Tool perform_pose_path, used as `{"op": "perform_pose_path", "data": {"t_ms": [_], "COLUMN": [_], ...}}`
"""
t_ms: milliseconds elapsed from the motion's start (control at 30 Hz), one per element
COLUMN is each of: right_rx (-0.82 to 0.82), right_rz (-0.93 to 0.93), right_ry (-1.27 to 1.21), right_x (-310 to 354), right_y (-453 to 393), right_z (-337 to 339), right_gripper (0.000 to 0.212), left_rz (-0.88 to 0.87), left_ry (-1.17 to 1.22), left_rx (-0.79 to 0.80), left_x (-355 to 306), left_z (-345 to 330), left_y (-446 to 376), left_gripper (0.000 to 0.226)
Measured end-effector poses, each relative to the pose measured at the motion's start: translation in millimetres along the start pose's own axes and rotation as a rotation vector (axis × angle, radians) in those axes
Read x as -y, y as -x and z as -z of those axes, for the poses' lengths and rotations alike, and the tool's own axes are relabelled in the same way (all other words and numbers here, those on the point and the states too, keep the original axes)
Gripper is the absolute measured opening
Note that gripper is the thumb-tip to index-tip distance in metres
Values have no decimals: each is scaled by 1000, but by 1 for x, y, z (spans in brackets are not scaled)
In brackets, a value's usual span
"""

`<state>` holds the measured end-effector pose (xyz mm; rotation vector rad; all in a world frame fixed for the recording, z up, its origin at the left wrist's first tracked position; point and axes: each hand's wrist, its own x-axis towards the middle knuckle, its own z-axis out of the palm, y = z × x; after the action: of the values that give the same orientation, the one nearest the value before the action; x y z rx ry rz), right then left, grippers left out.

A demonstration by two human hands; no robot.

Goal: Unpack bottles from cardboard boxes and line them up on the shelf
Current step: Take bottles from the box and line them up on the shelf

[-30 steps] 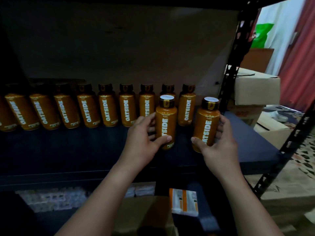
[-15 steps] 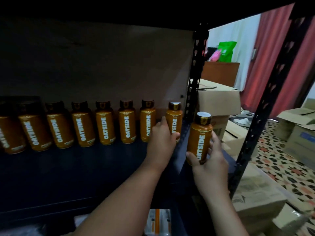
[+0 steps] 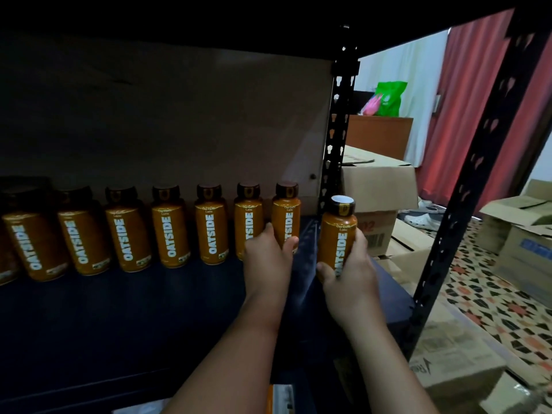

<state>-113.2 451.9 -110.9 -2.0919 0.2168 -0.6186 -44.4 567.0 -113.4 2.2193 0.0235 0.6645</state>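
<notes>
- Left hand (image 3: 268, 258) was extended to the row's end bottle (image 3: 286, 218) on the shelf (image 3: 149, 309); grip wrapped around it.
- Right hand (image 3: 351, 268) was raised; a second bottle (image 3: 337, 234) was gripped upright, near the row's right end.

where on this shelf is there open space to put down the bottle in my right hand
The dark shelf board lies bare in front of the back row of bottles, from the left edge across to your left hand. A narrow gap shows between the last bottle and the black upright. The back row itself is packed. Your right hand grips the held bottle.
</notes>
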Motion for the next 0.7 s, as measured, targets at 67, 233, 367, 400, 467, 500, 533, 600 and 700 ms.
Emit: {"op": "perform_pose_path", "data": {"t_ms": [67, 233, 367, 400, 467, 500, 533, 600, 700], "right_rx": [28, 87, 110, 105, 94, 91, 89, 82, 67], "right_rz": [-13, -32, -27, -24, -10, -6, -3, 1, 6], "right_ry": [0, -24, -60, -62, -60, -60, -56, -31, 2], "right_x": [2, 4, 3, 3, 2, 1, 1, 0, -1], "right_y": [-17, -49, -58, -58, -59, -59, -59, -58, -57], "right_z": [-5, -21, -32, -34, -38, -39, -40, -41, -41], "right_gripper": [85, 84, 84, 84, 84, 84, 84, 86, 88], "left_rz": [3, 32, 65, 72, 74, 72, 71, 72, 74], "left_ry": [1, 39, 54, 51, 46, 43, 41, 43, 38], "left_rx": [2, 8, 27, 29, 19, 13, 10, 11, 13], "left_x": [-1, -1, -1, -1, 1, 1, 1, 0, 0], "left_z": [1, 3, 3, 3, 2, 1, 1, 2, 2], "left_y": [0, 0, -1, -1, -2, -2, -3, -3, -2], "left_gripper": [36, 33, 32, 32, 34, 34, 35, 36, 36]}}
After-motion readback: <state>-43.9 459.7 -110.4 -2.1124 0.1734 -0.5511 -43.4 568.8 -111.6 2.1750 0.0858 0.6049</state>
